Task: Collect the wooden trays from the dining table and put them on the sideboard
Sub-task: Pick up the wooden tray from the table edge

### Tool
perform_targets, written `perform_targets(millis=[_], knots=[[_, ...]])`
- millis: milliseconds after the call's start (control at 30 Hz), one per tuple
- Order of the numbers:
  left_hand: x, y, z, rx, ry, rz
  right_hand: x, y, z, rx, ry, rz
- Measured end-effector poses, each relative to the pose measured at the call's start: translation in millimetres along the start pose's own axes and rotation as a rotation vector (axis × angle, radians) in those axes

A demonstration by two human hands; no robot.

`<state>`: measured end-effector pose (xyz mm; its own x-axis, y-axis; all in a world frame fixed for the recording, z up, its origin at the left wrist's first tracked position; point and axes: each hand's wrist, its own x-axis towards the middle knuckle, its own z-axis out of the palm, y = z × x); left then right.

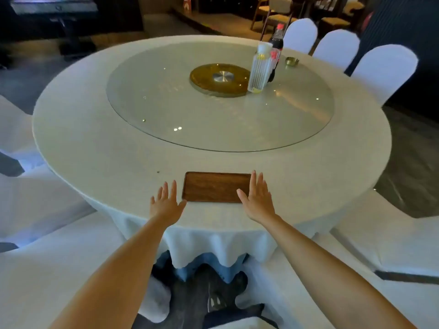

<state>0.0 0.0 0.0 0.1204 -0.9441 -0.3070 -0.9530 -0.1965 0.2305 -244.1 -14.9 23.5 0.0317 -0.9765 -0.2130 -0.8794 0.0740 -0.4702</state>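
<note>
Wooden tray lies between spread left hand and right hand.

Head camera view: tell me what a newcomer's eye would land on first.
First, the dark wooden tray lying flat at the near edge of the white round table, framed by two open hands: the left hand just off its left end, the right hand over its right end. Next, the glass turntable in the middle of the table, with a clear bottle and a cola bottle on its far right part.
</note>
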Motion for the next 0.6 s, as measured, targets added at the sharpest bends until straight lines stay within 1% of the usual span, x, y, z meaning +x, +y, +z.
perform_targets(millis=[167,333,533,600], knots=[[38.0,18.1,6.0,-0.121,-0.093,-0.114,43.4,19.2,3.3,-0.012,-0.087,0.056],[61.3,26.1,14.6,-0.195,-0.136,-0.184,71.5,30.7,13.2,0.058,-0.149,0.143],[82.1,32.6,17.3,-0.22,-0.158,-0.217,87.4,36.5,23.6,0.171,-0.167,0.277],[87.5,31.5,18.8,-0.227,-0.159,-0.241,94.1,35.1,24.8,0.173,-0.169,0.322]])
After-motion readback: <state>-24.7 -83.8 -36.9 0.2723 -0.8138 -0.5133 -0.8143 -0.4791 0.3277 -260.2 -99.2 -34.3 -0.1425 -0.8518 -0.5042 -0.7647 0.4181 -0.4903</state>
